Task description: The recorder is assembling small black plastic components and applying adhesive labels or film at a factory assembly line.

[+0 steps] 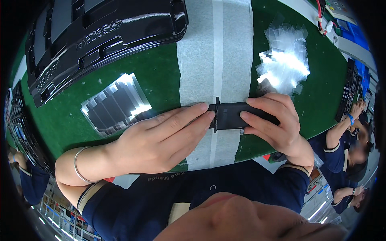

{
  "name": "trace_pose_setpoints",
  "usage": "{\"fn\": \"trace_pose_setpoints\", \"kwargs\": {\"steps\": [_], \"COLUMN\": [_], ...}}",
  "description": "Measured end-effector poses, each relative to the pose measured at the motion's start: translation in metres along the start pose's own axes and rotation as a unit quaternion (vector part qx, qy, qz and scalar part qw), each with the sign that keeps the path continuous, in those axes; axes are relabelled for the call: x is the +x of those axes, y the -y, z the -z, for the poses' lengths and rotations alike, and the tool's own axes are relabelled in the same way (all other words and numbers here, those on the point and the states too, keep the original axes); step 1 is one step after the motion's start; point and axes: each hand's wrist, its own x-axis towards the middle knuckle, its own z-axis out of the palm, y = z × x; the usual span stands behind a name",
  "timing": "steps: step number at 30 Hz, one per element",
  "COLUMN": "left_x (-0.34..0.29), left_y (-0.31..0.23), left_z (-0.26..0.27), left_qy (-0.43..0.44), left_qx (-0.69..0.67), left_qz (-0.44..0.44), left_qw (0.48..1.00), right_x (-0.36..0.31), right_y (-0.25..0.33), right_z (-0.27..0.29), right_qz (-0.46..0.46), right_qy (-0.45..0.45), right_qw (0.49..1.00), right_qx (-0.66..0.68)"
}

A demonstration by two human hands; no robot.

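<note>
Over the pale cloth strip, both of my hands hold a flat black rectangular part level. A thin dark bar stands crosswise at its left portion. My left hand is closed on the left end, its fingers hiding much of that end. My right hand pinches the right end, with fingertips on the top face. A neat row of dark pieces with clear film edges lies beside my left forearm. Beyond my right hand sits a loose pile of shiny clear film pieces.
A white cloth strip runs down the green table. A black plastic tray with moulded recesses fills the far left. More black trays stand at the left and right edges. Other people work at the right, another at left.
</note>
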Motion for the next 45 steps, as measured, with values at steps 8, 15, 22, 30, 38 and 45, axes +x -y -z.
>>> {"fn": "trace_pose_setpoints", "kwargs": {"steps": [8,15,22,30,38,45], "left_x": [0.0,0.0,0.001,0.002,0.001,0.001], "left_y": [-0.001,-0.002,-0.001,0.0,-0.002,-0.009], "left_z": [0.001,0.001,0.0,0.0,-0.001,-0.006], "left_qy": [0.009,0.004,0.002,-0.007,-0.009,-0.079], "left_qx": [0.006,0.007,0.008,0.008,-0.002,0.032], "left_qz": [0.002,0.004,0.004,0.005,0.004,-0.009], "left_qw": [1.0,1.0,1.0,1.0,1.0,0.996], "right_x": [0.0,-0.002,-0.002,0.001,-0.001,0.001], "right_y": [-0.001,0.0,-0.001,-0.001,0.003,0.01], "right_z": [0.0,0.0,0.0,0.002,0.0,0.003], "right_qz": [0.002,-0.003,-0.003,-0.003,-0.012,-0.03], "right_qy": [0.0,0.003,0.007,0.015,0.006,-0.008], "right_qw": [1.0,1.0,1.0,1.0,1.0,0.999], "right_qx": [0.005,0.002,-0.001,0.001,-0.009,-0.019]}}
